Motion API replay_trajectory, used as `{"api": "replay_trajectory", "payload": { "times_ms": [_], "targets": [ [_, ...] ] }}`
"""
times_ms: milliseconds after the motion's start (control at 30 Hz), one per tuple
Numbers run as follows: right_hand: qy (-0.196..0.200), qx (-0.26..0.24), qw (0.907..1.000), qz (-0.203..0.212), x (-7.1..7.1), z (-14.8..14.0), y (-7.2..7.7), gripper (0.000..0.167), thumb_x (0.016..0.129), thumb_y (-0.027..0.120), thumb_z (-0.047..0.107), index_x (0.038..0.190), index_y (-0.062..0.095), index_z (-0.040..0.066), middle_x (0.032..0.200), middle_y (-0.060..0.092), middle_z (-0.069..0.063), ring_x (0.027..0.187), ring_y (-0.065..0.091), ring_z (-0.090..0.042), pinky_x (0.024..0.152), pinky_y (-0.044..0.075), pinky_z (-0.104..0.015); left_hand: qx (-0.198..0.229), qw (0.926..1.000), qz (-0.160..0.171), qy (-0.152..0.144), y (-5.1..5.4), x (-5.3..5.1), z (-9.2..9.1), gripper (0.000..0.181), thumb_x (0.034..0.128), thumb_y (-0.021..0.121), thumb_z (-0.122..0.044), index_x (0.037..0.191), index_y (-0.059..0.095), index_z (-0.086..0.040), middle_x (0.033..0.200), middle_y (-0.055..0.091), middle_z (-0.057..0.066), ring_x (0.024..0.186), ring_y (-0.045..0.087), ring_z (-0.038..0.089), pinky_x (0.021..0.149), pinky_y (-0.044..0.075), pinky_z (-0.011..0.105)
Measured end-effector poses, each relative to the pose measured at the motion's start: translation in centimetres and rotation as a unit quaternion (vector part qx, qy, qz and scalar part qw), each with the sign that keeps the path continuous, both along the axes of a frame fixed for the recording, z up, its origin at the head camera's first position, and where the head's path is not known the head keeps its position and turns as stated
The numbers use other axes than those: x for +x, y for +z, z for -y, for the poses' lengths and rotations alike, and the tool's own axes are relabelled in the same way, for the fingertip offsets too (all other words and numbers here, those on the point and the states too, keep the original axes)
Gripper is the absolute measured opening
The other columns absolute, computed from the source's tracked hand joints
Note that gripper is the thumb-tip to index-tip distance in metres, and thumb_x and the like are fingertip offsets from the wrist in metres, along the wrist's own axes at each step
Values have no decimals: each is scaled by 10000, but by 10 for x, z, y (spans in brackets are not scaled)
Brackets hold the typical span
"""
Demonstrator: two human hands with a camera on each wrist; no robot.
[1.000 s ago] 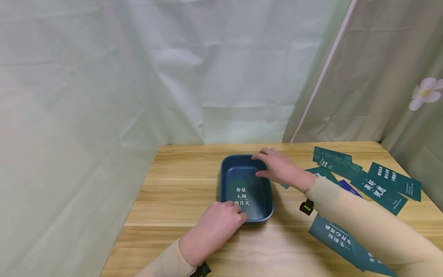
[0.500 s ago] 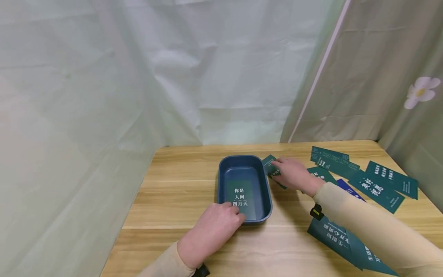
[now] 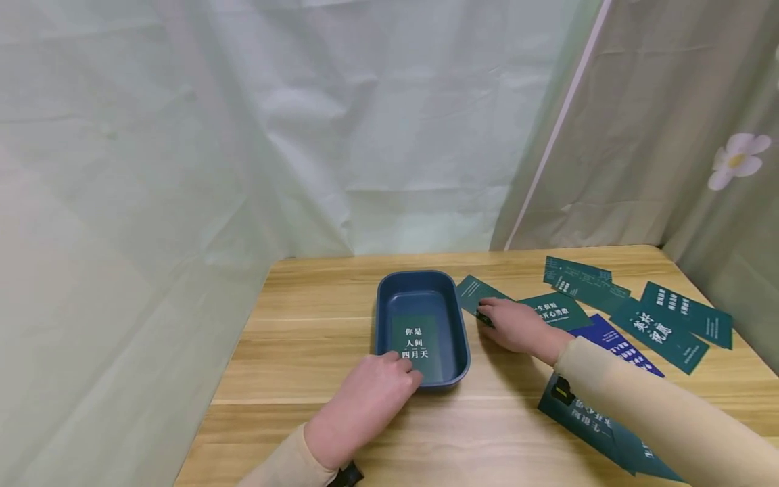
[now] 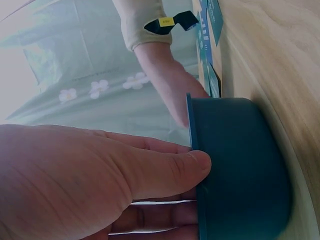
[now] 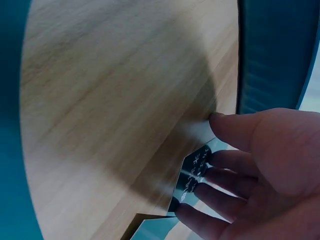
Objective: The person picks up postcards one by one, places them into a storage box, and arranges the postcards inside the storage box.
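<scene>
My left hand (image 3: 366,400) grips the near rim of a dark blue rectangular tray (image 3: 449,335), thumb outside the wall and fingers inside, as the left wrist view shows. On the tray's floor lies a dark green card (image 3: 418,330) with white Chinese characters, its near edge partly behind that hand. Just right of the tray, my right hand (image 3: 519,326) rests its fingertips on another green card (image 3: 477,289). In the right wrist view its fingers (image 5: 227,180) touch this card's printed face (image 5: 192,170), while the thumb stays apart from the card.
Right of the hand lie a green card (image 3: 550,310), a dark blue card (image 3: 617,343), and several overlapping green cards (image 3: 660,331). Near the front, more green cards (image 3: 584,423) sit partly under the right forearm. A pale curtain (image 3: 420,169) hangs behind the wooden table (image 3: 316,338).
My right hand has moved from above the tray rightward and down onto the green card beside it. The tray has shifted slightly left in view, my left hand still gripping it.
</scene>
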State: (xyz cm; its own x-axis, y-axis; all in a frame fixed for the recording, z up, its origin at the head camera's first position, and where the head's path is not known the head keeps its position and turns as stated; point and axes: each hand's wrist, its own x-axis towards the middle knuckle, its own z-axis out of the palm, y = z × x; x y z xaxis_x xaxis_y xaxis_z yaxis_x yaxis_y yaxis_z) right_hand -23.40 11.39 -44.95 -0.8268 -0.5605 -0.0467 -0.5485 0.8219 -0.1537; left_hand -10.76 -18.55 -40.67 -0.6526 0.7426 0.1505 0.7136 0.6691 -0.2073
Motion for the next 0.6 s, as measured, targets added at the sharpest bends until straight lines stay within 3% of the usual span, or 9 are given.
{"api": "replay_trajectory", "payload": {
  "times_ms": [233,433,600],
  "targets": [
    [159,-117,9991,-368,10,-3,-7,362,1051,754,154,1333,725,-73,1430,669,-269,1264,697,-441,1001,601,-555,106,9999,-5,28,-1,0,2,196,895,868,-8,939,815,-191,857,736,-32,724,646,138,588,564,290],
    [161,-263,9988,-391,20,-7,-9,315,1050,767,169,1285,749,-40,1388,697,-229,1216,724,-415,988,609,-550,234,9997,45,48,-1,0,3,188,896,866,-11,959,818,-181,888,751,-28,746,668,148,603,582,310],
    [465,-478,9968,-448,28,-17,-11,289,1039,782,151,1263,757,-30,1368,705,-216,1196,732,-403,972,615,-543,181,9998,36,99,1,-1,4,191,892,874,-12,948,822,-187,864,743,-34,730,663,144,594,568,296]
  ]
}}
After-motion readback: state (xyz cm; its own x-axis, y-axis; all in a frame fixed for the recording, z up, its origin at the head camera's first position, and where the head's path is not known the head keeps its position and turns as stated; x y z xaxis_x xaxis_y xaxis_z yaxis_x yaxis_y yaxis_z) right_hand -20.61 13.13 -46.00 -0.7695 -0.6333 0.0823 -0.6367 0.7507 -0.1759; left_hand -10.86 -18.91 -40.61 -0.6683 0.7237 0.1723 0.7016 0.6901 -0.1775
